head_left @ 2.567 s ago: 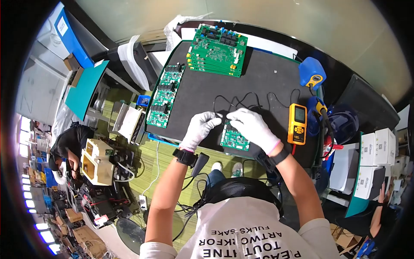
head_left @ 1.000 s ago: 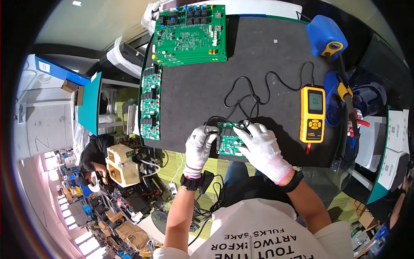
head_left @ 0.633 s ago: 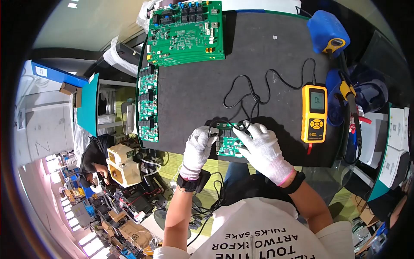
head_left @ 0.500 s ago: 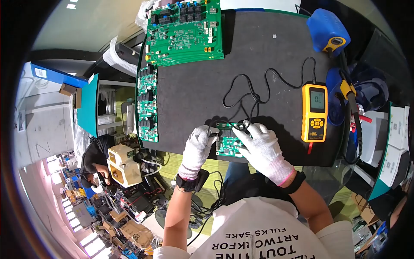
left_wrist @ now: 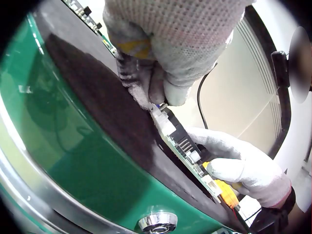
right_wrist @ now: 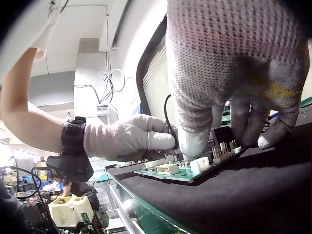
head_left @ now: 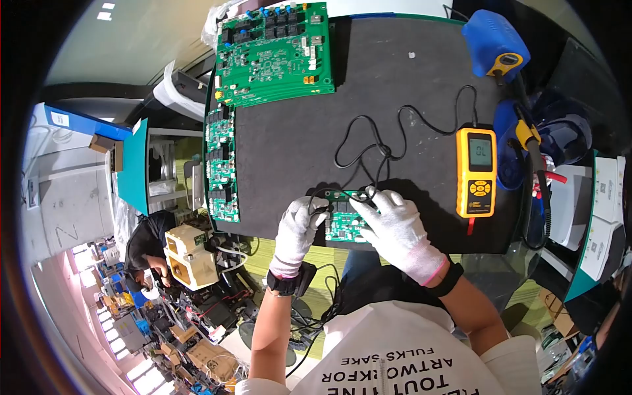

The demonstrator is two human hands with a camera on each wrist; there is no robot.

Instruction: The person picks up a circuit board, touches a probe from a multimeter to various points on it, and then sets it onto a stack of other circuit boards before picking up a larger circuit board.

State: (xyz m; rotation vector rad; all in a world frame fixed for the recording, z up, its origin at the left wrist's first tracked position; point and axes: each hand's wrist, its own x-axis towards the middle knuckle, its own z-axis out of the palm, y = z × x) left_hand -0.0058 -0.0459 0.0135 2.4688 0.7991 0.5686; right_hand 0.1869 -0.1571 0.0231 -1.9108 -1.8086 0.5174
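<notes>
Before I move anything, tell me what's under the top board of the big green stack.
Edges of more green boards show beneath the top board, along its near side. Their faces are covered, and so is the dark mat directly beneath them.

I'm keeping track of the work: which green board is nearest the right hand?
The small board at the table's near edge, between left hand and right hand; the other small boards line the left edge, the big boards are stacked farther off.
</notes>
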